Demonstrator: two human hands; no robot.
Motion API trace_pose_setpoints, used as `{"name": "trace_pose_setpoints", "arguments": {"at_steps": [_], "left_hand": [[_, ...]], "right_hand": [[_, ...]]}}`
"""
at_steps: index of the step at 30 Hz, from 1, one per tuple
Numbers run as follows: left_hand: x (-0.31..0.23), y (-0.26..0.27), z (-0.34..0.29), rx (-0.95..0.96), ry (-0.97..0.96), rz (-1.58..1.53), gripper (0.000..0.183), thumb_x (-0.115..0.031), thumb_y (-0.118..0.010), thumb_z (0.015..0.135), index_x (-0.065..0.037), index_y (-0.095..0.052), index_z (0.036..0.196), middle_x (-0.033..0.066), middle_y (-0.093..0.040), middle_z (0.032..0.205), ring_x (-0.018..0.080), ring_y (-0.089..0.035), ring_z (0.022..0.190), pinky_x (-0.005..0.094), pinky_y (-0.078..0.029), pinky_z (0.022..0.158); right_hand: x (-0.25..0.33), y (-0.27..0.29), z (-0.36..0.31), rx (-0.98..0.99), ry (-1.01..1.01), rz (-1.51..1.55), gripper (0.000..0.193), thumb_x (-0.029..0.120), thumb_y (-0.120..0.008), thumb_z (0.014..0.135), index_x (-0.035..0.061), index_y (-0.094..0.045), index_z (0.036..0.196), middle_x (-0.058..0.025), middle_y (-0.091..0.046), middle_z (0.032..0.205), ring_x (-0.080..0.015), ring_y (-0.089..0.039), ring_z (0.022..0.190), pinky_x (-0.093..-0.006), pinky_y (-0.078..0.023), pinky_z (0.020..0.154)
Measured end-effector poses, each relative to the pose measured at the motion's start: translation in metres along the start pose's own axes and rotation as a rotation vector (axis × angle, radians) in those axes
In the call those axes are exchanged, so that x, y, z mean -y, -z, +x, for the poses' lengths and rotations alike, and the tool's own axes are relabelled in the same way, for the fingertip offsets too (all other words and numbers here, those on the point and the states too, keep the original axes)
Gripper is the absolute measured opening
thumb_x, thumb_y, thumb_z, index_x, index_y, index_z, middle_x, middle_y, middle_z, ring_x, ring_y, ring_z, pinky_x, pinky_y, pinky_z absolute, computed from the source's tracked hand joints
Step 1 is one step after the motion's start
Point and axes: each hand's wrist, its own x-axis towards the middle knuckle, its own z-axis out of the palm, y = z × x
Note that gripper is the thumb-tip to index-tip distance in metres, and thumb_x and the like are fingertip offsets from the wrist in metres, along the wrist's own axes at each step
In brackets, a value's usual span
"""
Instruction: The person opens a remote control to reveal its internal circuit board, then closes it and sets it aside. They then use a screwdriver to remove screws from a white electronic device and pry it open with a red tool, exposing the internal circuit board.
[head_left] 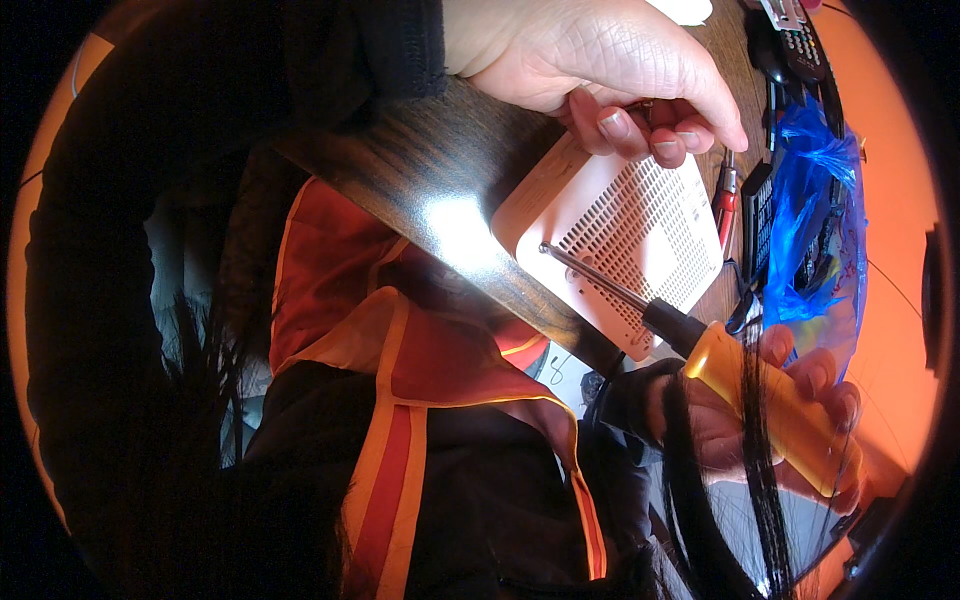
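Observation:
A white box with a slotted vent panel and a wood-look side lies tilted on a dark wooden table. My right hand is wrapped round the yellow handle of a screwdriver. The screwdriver's long metal shaft crosses the panel, and its tip is at the box's near left corner; whether it touches a screw I cannot tell. Over the box's far edge hangs my left hand, its fingers curled inward. Something small and dark shows between those fingers, too hidden to name.
Beyond the box lies a red-handled tool with a metal shaft. A crumpled blue plastic bag and a black remote control sit farther right, before an orange surface. A red and orange apron covers my lap. Loose hair strands hang over the right hand.

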Motion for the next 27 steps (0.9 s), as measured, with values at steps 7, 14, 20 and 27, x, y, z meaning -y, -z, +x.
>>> {"name": "trace_pose_setpoints", "arguments": {"at_steps": [7,14,20,27], "left_hand": [[0.002,0.000,0.001,-0.058,0.052,-0.009,0.033,-0.025,-0.046,0.091,-0.004,-0.047,0.065,-0.0005,-0.037,0.058,0.0077,-0.032,0.047,0.0202,-0.024,0.042],[0.001,0.003,0.000,0.020,0.018,-0.031,0.034,-0.025,-0.046,0.091,-0.003,-0.048,0.065,-0.0002,-0.037,0.057,0.0081,-0.032,0.047,0.0203,-0.025,0.042],[0.004,0.004,0.003,0.013,0.020,-0.001,0.033,-0.024,-0.046,0.090,-0.003,-0.048,0.065,-0.0001,-0.038,0.057,0.0081,-0.032,0.047,0.0203,-0.025,0.042],[0.008,0.004,0.002,0.025,-0.044,0.014,0.033,-0.024,-0.045,0.090,-0.003,-0.047,0.066,0.0002,-0.039,0.058,0.0079,-0.033,0.047,0.0205,-0.026,0.043]], "right_hand": [[-0.005,0.002,0.004,-0.249,0.081,-0.198,0.037,0.024,-0.057,0.084,0.0147,-0.043,0.118,-0.0029,-0.042,0.107,-0.0182,-0.042,0.089,-0.0339,-0.041,0.065],[-0.003,-0.003,-0.001,-0.124,-0.019,-0.199,0.046,0.016,-0.062,0.080,0.0217,-0.042,0.121,-0.0013,-0.037,0.111,-0.0192,-0.042,0.090,-0.0346,-0.043,0.065],[0.000,-0.009,-0.001,-0.147,-0.100,-0.300,0.048,0.016,-0.062,0.080,0.0292,-0.043,0.121,-0.0004,-0.039,0.110,-0.0192,-0.043,0.088,-0.0336,-0.044,0.061],[-0.001,-0.012,-0.002,-0.201,-0.047,-0.380,0.049,0.017,-0.063,0.079,0.0337,-0.042,0.120,-0.0001,-0.041,0.108,-0.0189,-0.043,0.085,-0.0327,-0.044,0.059]]}}
